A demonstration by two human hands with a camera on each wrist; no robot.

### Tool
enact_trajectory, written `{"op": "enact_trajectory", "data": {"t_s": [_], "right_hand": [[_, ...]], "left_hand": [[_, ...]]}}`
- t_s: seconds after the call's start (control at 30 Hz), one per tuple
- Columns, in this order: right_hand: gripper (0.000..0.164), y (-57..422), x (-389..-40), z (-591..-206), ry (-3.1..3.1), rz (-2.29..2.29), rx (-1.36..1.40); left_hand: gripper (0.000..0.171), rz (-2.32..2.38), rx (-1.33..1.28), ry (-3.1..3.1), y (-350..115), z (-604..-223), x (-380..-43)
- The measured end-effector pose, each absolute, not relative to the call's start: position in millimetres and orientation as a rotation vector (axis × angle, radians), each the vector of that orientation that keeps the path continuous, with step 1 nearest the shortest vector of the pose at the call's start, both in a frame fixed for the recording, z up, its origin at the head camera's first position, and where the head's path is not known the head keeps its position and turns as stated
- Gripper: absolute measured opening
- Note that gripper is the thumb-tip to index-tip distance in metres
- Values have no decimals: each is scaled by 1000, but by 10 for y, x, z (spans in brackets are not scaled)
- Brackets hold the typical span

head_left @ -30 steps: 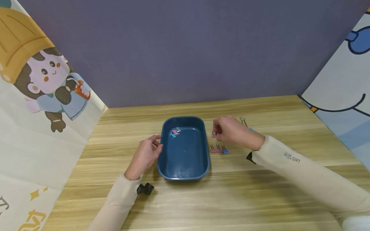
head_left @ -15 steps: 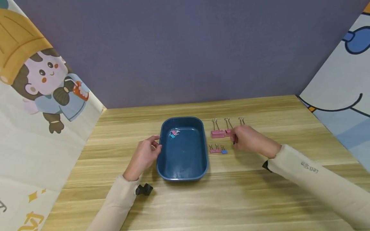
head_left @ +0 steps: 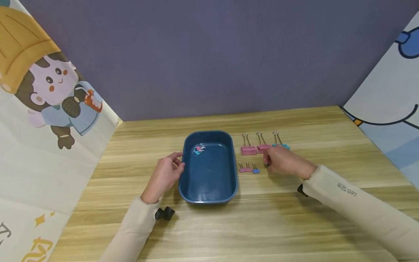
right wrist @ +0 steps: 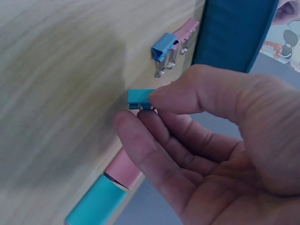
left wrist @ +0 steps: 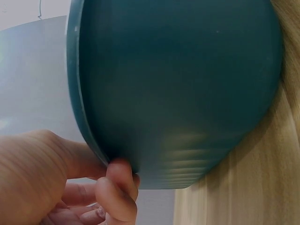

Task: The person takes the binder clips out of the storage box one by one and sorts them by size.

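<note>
My left hand [head_left: 165,174] pinches the left rim of a dark blue plastic basin [head_left: 209,199] between thumb and fingers; the left wrist view shows fingers against its outer wall [left wrist: 187,84]. My right hand [head_left: 283,159] pinches a small teal binder clip [right wrist: 139,98] by one end, low over the table to the right of the basin. Beside it stands a row of small binder clips: a blue one [head_left: 255,171] and two pink ones [head_left: 245,170]. Behind them are large binder clips, two pink [head_left: 249,150] and one teal [head_left: 286,146], the latter partly hidden by my hand.
Small pink and teal binder clips [head_left: 197,150] lie inside the basin at its far left. A wood-grain table [head_left: 209,233] carries everything. A grey-purple partition [head_left: 209,62] rises at the back, with printed cartoon panels on both sides.
My right hand has moved right and slightly nearer, from over the large pink binder clips to beside the small row, uncovering the large ones. The left hand stays at the basin rim.
</note>
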State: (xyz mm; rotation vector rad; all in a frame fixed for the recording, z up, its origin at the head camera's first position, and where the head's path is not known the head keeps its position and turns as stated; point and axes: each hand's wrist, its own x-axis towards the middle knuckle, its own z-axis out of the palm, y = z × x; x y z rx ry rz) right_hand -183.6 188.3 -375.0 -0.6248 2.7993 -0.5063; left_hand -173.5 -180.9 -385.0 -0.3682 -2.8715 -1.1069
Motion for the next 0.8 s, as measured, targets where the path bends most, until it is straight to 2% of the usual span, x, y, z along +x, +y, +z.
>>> {"op": "enact_trajectory", "data": {"t_s": [0.5, 0.8], "right_hand": [[15, 1894, -1827, -3917, 2843, -566, -680], [21, 1924, -1825, -3972, 2836, -633, -748]], "left_hand": [[35, -1108, -360, -2879, -1798, -3827, -1729], [35, -1103, -340, -2896, -1788, -3820, -1719]]}}
